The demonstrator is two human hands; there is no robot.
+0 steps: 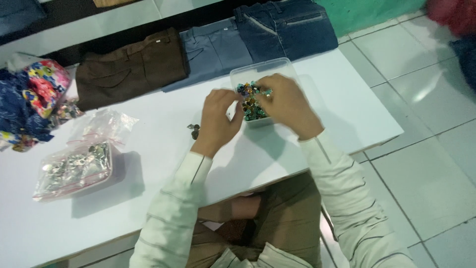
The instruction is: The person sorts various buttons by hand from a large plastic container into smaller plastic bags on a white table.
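Observation:
A clear plastic box (258,68) on the white table (148,198) holds several small coloured metal pieces (249,101). My right hand (287,104) reaches into the box with its fingers among the pieces. My left hand (218,119) is at the box's left side, fingers curled near the pieces; whether it pinches one is hard to tell. Two small dark pieces (194,130) lie on the table just left of my left hand.
A pink tray with a clear bag of silvery metal parts (74,168) sits at the left. Folded brown (131,67), grey (210,52) and dark blue trousers (285,27) lie along the far edge. Flowered cloth (34,94) lies far left. Tiled floor (426,124) is to the right.

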